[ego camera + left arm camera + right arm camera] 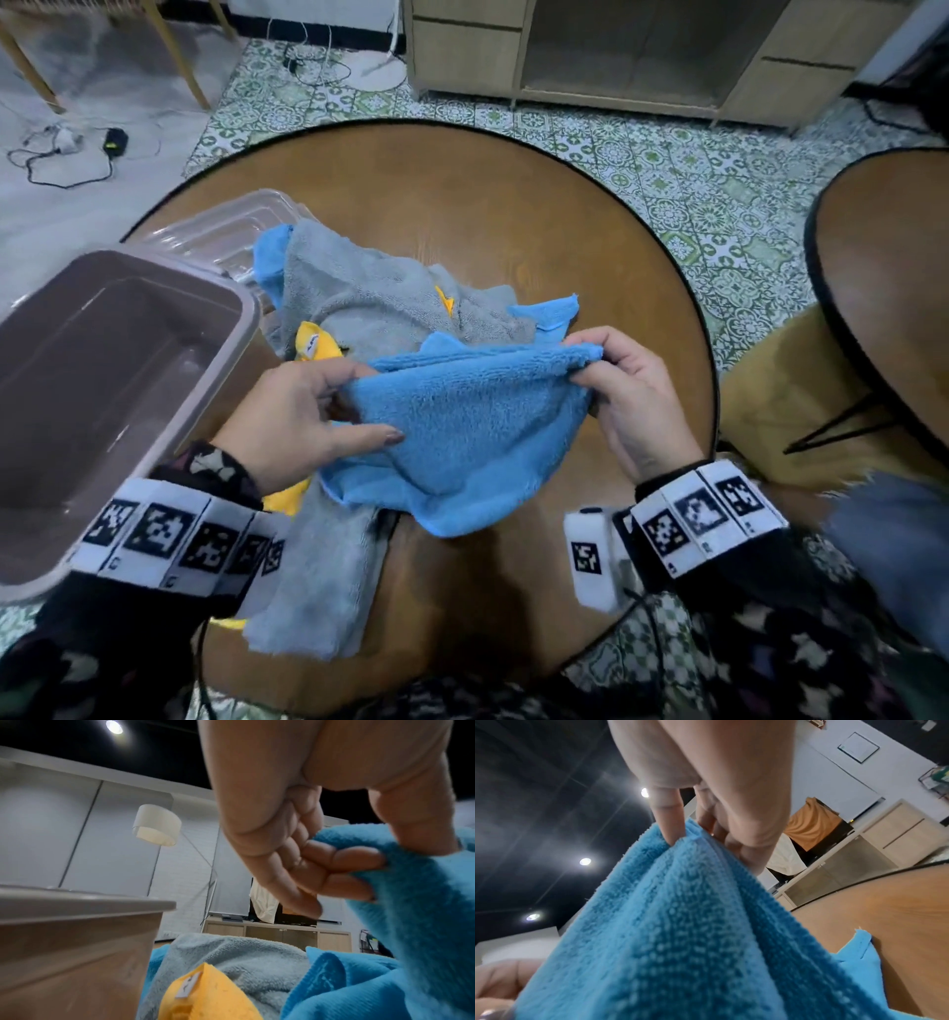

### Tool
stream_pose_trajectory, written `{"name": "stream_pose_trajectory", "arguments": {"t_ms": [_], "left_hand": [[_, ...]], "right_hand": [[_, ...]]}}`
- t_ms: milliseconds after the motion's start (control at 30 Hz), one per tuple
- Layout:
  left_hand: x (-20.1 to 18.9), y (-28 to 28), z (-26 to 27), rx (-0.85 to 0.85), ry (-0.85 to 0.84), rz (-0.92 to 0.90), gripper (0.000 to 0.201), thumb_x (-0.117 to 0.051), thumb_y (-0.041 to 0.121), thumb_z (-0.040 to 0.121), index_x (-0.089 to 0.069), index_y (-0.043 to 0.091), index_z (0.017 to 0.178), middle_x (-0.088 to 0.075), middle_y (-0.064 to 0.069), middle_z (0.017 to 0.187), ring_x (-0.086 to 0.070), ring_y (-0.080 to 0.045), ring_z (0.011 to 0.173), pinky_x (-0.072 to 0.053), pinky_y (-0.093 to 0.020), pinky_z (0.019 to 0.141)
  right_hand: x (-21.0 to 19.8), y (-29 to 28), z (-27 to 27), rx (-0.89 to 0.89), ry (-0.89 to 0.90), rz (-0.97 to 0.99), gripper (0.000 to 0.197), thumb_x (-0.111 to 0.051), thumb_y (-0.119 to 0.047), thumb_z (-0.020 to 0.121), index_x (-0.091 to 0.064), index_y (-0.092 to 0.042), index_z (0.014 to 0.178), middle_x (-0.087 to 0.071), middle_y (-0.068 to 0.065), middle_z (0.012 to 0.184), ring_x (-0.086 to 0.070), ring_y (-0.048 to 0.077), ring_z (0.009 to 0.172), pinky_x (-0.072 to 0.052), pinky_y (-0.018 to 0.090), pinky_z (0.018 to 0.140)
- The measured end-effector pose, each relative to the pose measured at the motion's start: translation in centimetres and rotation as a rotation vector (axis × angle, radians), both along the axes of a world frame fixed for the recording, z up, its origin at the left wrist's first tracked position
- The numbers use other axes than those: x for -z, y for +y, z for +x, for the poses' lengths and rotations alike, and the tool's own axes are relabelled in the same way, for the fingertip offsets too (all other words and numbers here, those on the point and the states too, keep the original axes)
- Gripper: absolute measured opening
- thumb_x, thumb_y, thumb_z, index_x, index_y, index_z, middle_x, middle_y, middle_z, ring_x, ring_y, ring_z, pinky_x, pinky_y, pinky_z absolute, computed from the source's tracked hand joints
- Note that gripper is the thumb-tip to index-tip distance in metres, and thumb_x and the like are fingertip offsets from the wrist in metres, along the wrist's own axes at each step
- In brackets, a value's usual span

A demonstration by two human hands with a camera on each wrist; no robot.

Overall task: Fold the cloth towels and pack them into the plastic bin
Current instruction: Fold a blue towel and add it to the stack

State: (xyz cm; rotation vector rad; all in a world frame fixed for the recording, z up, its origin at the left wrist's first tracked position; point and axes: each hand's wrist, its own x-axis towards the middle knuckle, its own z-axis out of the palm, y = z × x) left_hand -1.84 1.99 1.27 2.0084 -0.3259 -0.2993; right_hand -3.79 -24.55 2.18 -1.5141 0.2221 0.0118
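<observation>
Hands are seen from the head view at either end of a blue towel (462,431), which is held doubled over above a round wooden table (513,216): the left hand (303,421) pinches its left end between thumb and fingers, and the right hand (631,395) pinches the upper right corner. A heap of grey towel (369,288), yellow cloth (316,342) and further blue cloth is spread behind and beneath it on the table. A brown plastic bin (102,370) is placed at the table's left edge with nothing visible inside, and a clear lid (226,231) is laid just behind it. From the left wrist, the fingers (354,860) are shown curled into the blue towel (421,902), with the thumb pressed on its upper fold; the bin wall (77,953) is seen at the left, and the grey towel (244,959) and a yellow cloth (205,994) lie below. From the right wrist, the towel's (680,933) top edge is gripped between thumb and fingers (670,815), and the cloth hangs down over the table (885,912).
</observation>
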Motion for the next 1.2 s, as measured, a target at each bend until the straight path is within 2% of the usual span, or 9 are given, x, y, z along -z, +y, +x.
{"name": "stream_pose_trajectory", "arguments": {"t_ms": [133,333,533,667,767,833,933,1033,1200], "left_hand": [[0.1,0.9,1.0,-0.023,-0.211,0.184,0.028,-0.058,0.065,0.053,-0.059,0.044,0.071,-0.064,0.009,0.078,-0.058,-0.005,0.079,-0.045,-0.007,0.068],[0.3,0.3,1.9,-0.027,-0.026,-0.149,0.027,-0.069,0.045,0.059,-0.052,0.028,0.072,-0.057,0.009,0.063,-0.054,-0.01,0.061,-0.048,-0.029,0.062],[0.4,-0.5,1.3,0.04,0.283,-0.489,0.072,-0.087,0.035,0.054,-0.05,0.021,0.115,-0.072,0.003,0.085,-0.067,-0.008,0.08,-0.053,-0.02,0.067],[1.6,-1.6,-0.5,0.158,0.263,-0.324,0.02,-0.077,0.019,0.074,-0.071,0.034,0.085,-0.071,0.021,0.081,-0.063,0.008,0.077,-0.047,-0.01,0.067],[1.8,-1.8,-1.3,0.101,0.167,-0.325,0.021,-0.065,0.032,0.074,-0.064,0.034,0.095,-0.068,0.024,0.092,-0.061,0.006,0.086,-0.048,-0.014,0.076],[1.6,-1.7,-1.4,0.159,0.095,-0.202,0.025,-0.057,0.045,0.074,-0.061,0.032,0.096,-0.065,0.018,0.093,-0.059,0.0,0.087,-0.048,-0.024,0.08],[1.2,-2.4,-1.7,0.265,-0.026,-0.054,0.026,-0.049,0.047,0.077,-0.06,0.035,0.097,-0.063,0.02,0.093,-0.059,0.001,0.087,-0.048,-0.025,0.081],[0.9,-2.8,-1.9,0.185,-0.001,-0.173,0.018,-0.056,0.039,0.074,-0.063,0.036,0.09,-0.066,0.018,0.084,-0.057,0.005,0.078,-0.047,-0.018,0.074],[2.1,-1.1,-2.9,0.032,0.214,-0.221,0.028,-0.067,0.041,0.063,-0.066,0.029,0.087,-0.07,0.004,0.092,-0.064,-0.008,0.085,-0.052,-0.026,0.081]], "right_hand": [[0.1,1.0,-0.5,0.055,-0.009,-0.053,0.018,-0.051,-0.005,0.063,-0.062,-0.02,0.064,-0.059,-0.01,0.064,-0.048,0.003,0.059,-0.038,0.015,0.054],[0.6,1.5,-0.4,0.127,0.034,-0.097,0.017,-0.052,-0.008,0.064,-0.061,-0.022,0.062,-0.056,-0.011,0.062,-0.047,0.004,0.06,-0.036,0.022,0.057],[0.0,2.1,0.3,0.261,0.085,0.06,0.027,-0.046,0.008,0.083,-0.055,-0.013,0.07,-0.056,-0.002,0.06,-0.049,0.008,0.053,-0.037,0.02,0.049],[-1.0,3.1,0.6,0.194,0.15,0.172,0.031,-0.039,0.013,0.084,-0.053,-0.011,0.071,-0.055,0.005,0.063,-0.051,0.011,0.052,-0.042,0.018,0.048],[-0.3,2.9,0.2,0.083,0.082,-0.262,0.027,-0.052,-0.011,0.071,-0.06,-0.031,0.087,-0.062,0.003,0.091,-0.058,0.012,0.082,-0.046,0.03,0.076],[-0.3,2.6,-0.6,-0.149,-0.041,-0.621,0.056,-0.053,-0.032,0.059,-0.047,-0.054,0.11,-0.047,-0.001,0.129,-0.04,0.011,0.123,-0.029,0.031,0.106],[-1.5,4.1,-1.1,-0.551,-0.146,-0.845,0.062,-0.053,-0.055,0.063,-0.032,-0.064,0.12,-0.033,-0.02,0.142,-0.015,0.008,0.14,0.0,0.035,0.115],[-1.1,5.3,-1.1,-0.608,-0.214,-0.803,0.032,-0.059,-0.042,0.076,-0.058,-0.042,0.108,-0.064,-0.02,0.106,-0.055,0.006,0.108,-0.031,0.028,0.104],[-1.1,4.0,-1.4,-0.457,-0.232,-0.618,0.014,-0.059,-0.026,0.079,-0.058,-0.039,0.073,-0.067,-0.015,0.077,-0.06,0.001,0.073,-0.048,0.027,0.072]]}}
